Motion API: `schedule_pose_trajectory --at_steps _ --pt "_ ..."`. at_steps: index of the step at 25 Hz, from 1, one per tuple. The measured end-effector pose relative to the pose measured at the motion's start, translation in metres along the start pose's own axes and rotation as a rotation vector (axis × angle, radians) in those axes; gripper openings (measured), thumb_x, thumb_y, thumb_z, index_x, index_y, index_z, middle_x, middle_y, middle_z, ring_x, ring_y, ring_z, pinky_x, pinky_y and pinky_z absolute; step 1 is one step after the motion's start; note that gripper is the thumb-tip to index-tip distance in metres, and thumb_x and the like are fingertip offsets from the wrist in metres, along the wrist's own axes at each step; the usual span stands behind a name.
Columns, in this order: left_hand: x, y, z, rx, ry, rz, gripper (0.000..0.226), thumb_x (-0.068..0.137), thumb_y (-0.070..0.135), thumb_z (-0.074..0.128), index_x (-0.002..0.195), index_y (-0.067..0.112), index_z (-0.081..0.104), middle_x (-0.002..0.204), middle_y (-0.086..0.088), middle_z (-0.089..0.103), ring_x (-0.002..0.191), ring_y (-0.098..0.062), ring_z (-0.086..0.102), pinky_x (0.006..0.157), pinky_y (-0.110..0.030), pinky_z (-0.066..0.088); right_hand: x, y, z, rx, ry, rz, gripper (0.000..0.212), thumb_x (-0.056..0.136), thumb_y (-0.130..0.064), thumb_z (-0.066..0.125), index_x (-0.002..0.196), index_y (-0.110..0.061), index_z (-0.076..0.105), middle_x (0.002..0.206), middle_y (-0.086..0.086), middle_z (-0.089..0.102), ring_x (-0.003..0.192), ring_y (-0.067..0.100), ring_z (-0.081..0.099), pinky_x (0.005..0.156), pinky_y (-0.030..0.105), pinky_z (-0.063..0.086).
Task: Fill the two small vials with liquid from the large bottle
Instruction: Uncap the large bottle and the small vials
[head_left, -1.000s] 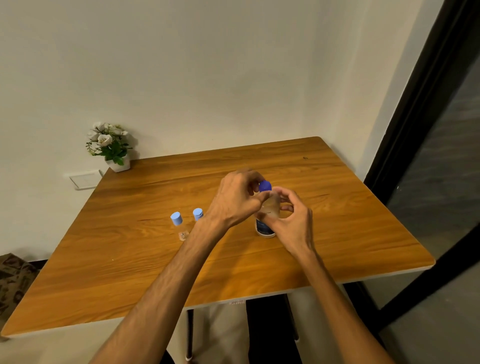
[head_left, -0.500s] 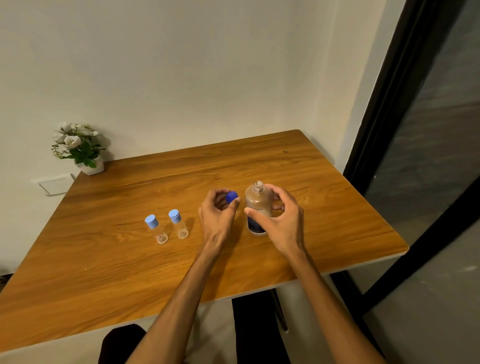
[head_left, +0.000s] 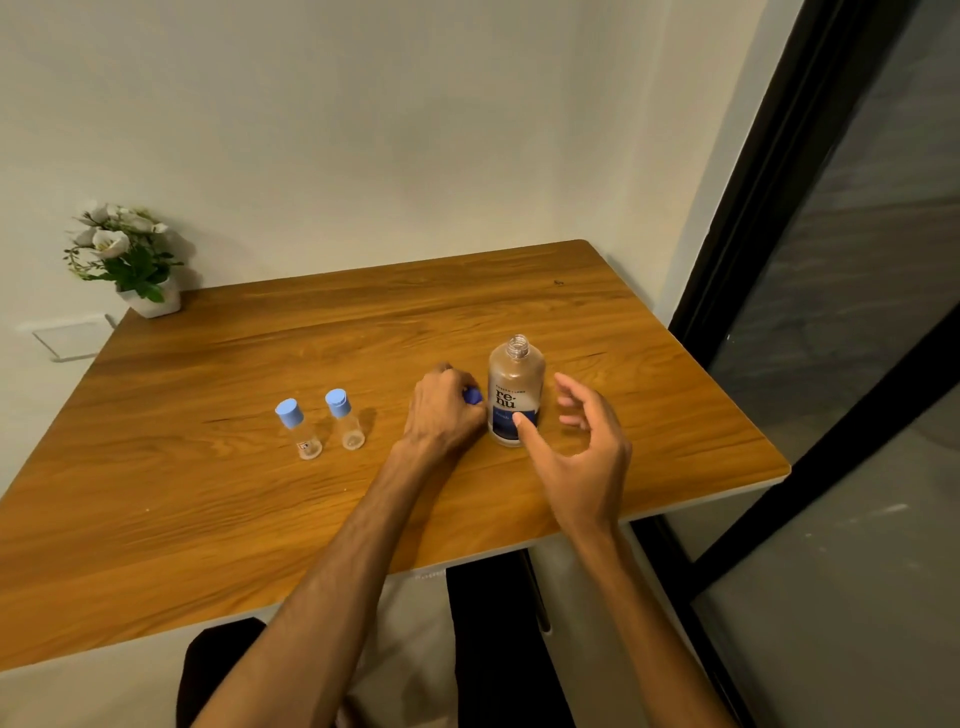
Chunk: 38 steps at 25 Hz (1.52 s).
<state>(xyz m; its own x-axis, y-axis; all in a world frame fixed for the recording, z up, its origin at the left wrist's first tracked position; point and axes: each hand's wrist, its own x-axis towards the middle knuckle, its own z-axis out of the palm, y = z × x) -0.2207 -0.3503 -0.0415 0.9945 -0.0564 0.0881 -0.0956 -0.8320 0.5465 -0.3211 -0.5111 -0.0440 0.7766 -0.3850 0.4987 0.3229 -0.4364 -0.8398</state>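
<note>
Since the bottle (head_left: 515, 391) stands uncapped at the table's (head_left: 260, 499) centre-right, its threaded neck bare, the next grip matters more than any force. The left hand (head_left: 442, 411) rests at the bottle's nine o'clock, curled shut around the dark blue cap (head_left: 472, 396), which peeks out beside the label. The right hand (head_left: 574, 447) hangs at the bottle's four o'clock, fingers spread apart and holding nothing; its thumb tip looks close to the label, though I cannot tell whether it touches.

The bottle appears to be smooth plastic, probably mostly full and so fairly weighty for its size; a squeeze on the wall could send liquid out of the open neck. I would take it around the labelled middle with a wrapped hand, firm but not pinching, and tilt slowly.

The two vials (head_left: 300, 430) (head_left: 345, 420) stand side by side, just apart, at the left hand's nine o'clock, both wearing pale blue caps and looking empty. They seem light, narrow-based and easy to topple, so each wants steadying low on its clear body while its cap is twisted off, and again during pouring, since the mouths are small.

A potted plant (head_left: 130, 260) sits at the table's far-left corner, well away.
</note>
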Motion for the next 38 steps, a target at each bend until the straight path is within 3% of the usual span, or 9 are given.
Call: schedule_pose_trajectory --at_steps 5,7,11,15,18,22,30,35,38 --pt "0.005 -0.005 -0.006 -0.005 -0.027 -0.023 0.043 0.078 0.027 0.073 0.120 0.017 0.074 0.115 -0.007 0.069 0.101 -0.027 0.069 0.079 -0.028 0.050 -0.021 -0.007 0.011 0.029 -0.033 -0.023 0.025 0.085 -0.008 0.084 0.108 -0.015 0.079 0.100 -0.004 0.078 0.086 0.008 0.072 0.071 0.035 0.063" --pt "-0.009 -0.006 -0.014 -0.071 0.052 -0.005 0.043 0.083 0.025 0.073 0.124 0.015 0.072 0.114 -0.005 0.067 0.100 -0.026 0.067 0.078 -0.027 0.043 -0.026 -0.009 0.023 0.060 -0.077 0.020 0.019 0.087 -0.007 0.081 0.105 -0.014 0.080 0.095 -0.005 0.079 0.080 0.010 0.073 0.069 0.038 0.064" --pt "-0.047 -0.021 -0.040 -0.122 0.408 0.104 0.024 0.082 0.018 0.069 0.105 0.015 0.078 0.098 0.000 0.069 0.090 -0.021 0.064 0.071 -0.029 0.044 -0.031 -0.019 0.054 0.082 -0.183 0.115 0.019 0.089 -0.008 0.080 0.106 -0.016 0.081 0.092 -0.008 0.079 0.079 0.010 0.073 0.072 0.032 0.064" --pt "-0.067 -0.048 -0.086 0.120 0.578 0.156 0.024 0.083 0.023 0.067 0.103 0.014 0.077 0.102 -0.005 0.070 0.102 -0.026 0.062 0.082 -0.041 0.047 -0.029 -0.040 0.101 0.090 -0.484 0.204 0.037 0.087 -0.015 0.083 0.122 -0.022 0.075 0.108 -0.013 0.076 0.094 0.003 0.071 0.079 0.024 0.061" --pt "-0.071 -0.069 -0.109 0.256 0.488 0.079 0.035 0.084 0.033 0.064 0.112 0.016 0.076 0.113 -0.006 0.070 0.112 -0.027 0.062 0.092 -0.043 0.043 -0.029 -0.054 0.133 0.020 -0.630 0.132 0.057 0.082 -0.023 0.084 0.136 -0.027 0.067 0.125 -0.011 0.074 0.109 0.005 0.068 0.085 0.026 0.061" --pt "-0.076 -0.084 -0.116 0.343 0.366 0.095 0.031 0.087 0.031 0.068 0.114 0.020 0.076 0.114 -0.003 0.074 0.117 -0.024 0.061 0.101 -0.044 0.035 -0.034 -0.060 0.162 -0.052 -0.620 0.068 0.046 0.085 -0.019 0.077 0.129 -0.029 0.071 0.117 -0.005 0.079 0.105 0.011 0.073 0.086 0.038 0.064" --pt "-0.077 -0.075 -0.098 0.227 0.330 0.380 0.026 0.091 0.025 0.066 0.114 0.017 0.075 0.106 0.000 0.067 0.105 -0.024 0.057 0.085 -0.027 0.021 -0.035 -0.032 0.127 -0.075 -0.452 0.053 0.032 0.084 -0.026 0.078 0.115 -0.032 0.074 0.096 -0.008 0.074 0.080 0.003 0.069 0.071 0.039 0.064" --pt "-0.074 -0.057 -0.067 0.100 0.369 0.276 0.031 0.093 0.047 0.064 0.096 0.016 0.062 0.089 0.002 0.066 0.089 -0.024 0.057 0.083 -0.036 0.038 -0.034 -0.026 0.105 -0.058 -0.387 0.050 0.020 0.079 -0.033 0.071 0.099 -0.032 0.072 0.083 -0.010 0.074 0.072 0.005 0.070 0.065 0.038 0.063" --pt "-0.072 -0.049 -0.054 -0.168 0.347 0.172 0.030 0.095 0.045 0.065 0.106 0.017 0.067 0.096 0.005 0.070 0.093 -0.018 0.062 0.085 -0.040 0.050 -0.033 -0.023 0.104 -0.083 -0.408 0.039 0.025 0.082 -0.043 0.064 0.099 -0.026 0.071 0.080 -0.008 0.074 0.069 0.007 0.070 0.062 0.039 0.061"
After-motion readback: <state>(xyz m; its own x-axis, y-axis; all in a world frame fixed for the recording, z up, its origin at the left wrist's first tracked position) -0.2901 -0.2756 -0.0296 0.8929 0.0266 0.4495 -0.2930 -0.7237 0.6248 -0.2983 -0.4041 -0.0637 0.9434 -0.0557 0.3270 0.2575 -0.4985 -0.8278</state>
